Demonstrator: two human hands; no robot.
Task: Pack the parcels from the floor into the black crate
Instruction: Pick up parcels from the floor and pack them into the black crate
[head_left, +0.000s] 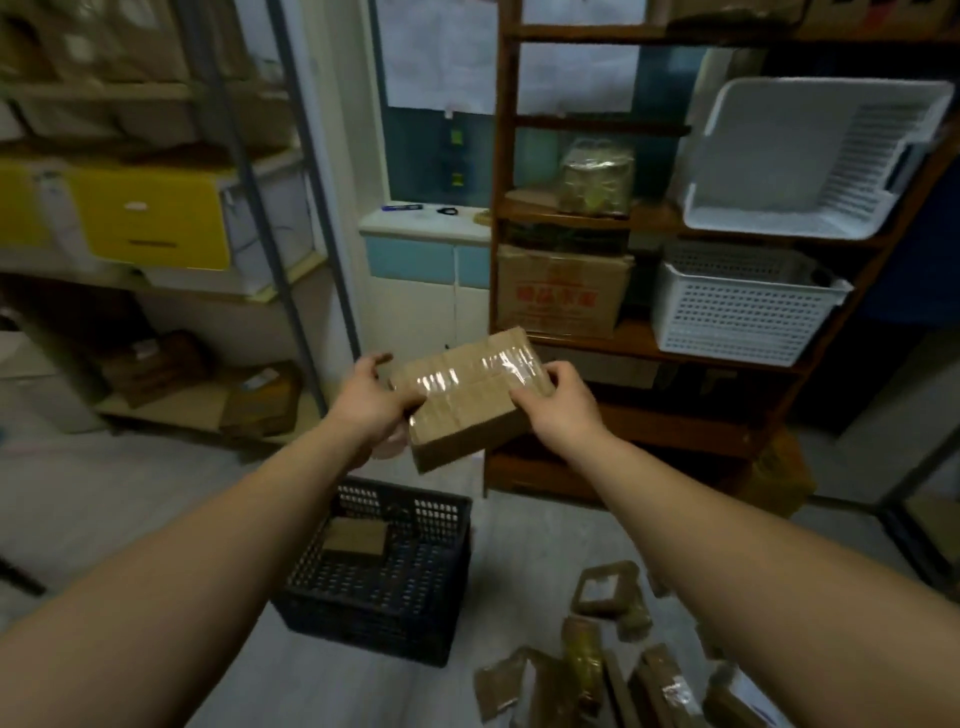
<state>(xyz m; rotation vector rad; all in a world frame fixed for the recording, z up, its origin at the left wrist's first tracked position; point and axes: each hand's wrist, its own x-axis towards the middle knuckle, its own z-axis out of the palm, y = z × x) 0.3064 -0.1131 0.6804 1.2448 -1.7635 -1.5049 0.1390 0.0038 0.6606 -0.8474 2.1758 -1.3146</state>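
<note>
I hold a brown cardboard parcel (470, 397) wrapped in clear tape out in front of me, above the floor. My left hand (374, 402) grips its left end, and my right hand (553, 402) grips its right end, fingers curled over the top edge. Below and slightly left, the black crate (384, 597) stands on the floor with one small brown parcel (356, 535) inside it. Several more brown parcels (602, 587) lie scattered on the floor at the lower right.
A wooden shelf unit (649, 343) with white baskets (737, 306) and a cardboard box (561, 293) stands right behind the held parcel. A metal rack (260, 208) with yellow drawers fills the left. A white cabinet stands at the back between them.
</note>
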